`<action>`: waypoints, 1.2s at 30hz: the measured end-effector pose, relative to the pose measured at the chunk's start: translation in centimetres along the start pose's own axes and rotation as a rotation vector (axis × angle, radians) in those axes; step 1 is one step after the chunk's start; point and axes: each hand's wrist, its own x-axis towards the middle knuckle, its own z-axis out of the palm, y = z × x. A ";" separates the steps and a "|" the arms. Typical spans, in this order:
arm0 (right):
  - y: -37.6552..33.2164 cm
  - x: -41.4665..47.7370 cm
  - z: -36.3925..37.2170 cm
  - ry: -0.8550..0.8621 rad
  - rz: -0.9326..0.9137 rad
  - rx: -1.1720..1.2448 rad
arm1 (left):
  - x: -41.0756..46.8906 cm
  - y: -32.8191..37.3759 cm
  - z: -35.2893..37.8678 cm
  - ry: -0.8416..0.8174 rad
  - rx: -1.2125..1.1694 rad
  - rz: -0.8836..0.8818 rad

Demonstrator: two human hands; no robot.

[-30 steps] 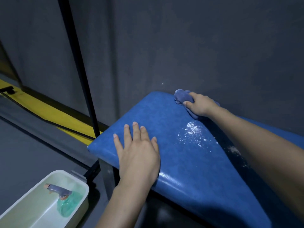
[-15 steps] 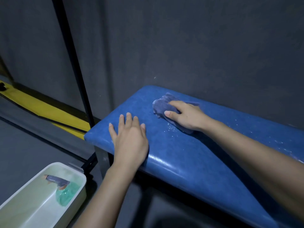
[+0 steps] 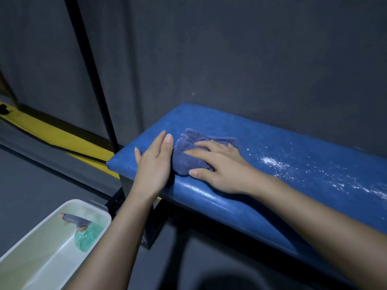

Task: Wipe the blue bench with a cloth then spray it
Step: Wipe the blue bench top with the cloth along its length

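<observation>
My right hand (image 3: 217, 164) pressed flat, fingers spread, on the cloth (image 3: 188, 155) to scrub the counter (image 3: 230, 208), left hand (image 3: 155, 164) open beside it for bracing.

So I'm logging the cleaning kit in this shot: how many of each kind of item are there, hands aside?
Cloth: 1, under the right hand
Spray bottle: 1, lying in the tub
White tub: 1
Blue bench: 1
Total: 4
</observation>
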 end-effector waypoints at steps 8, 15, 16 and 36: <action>0.0 -4.3 -0.2 -0.085 -0.088 -0.044 | 0.4 0.2 0.2 -0.056 0.179 -0.005; 1.1 -5.5 0.0 -0.042 -0.055 -0.047 | 0.6 0.1 0.8 0.021 0.254 0.007; 1.9 -4.9 -0.2 -0.030 -0.022 -0.032 | 0.5 0.3 0.9 0.016 0.260 -0.002; 18.3 5.1 -4.0 0.218 0.637 0.018 | -1.5 3.2 7.2 -0.323 0.798 0.218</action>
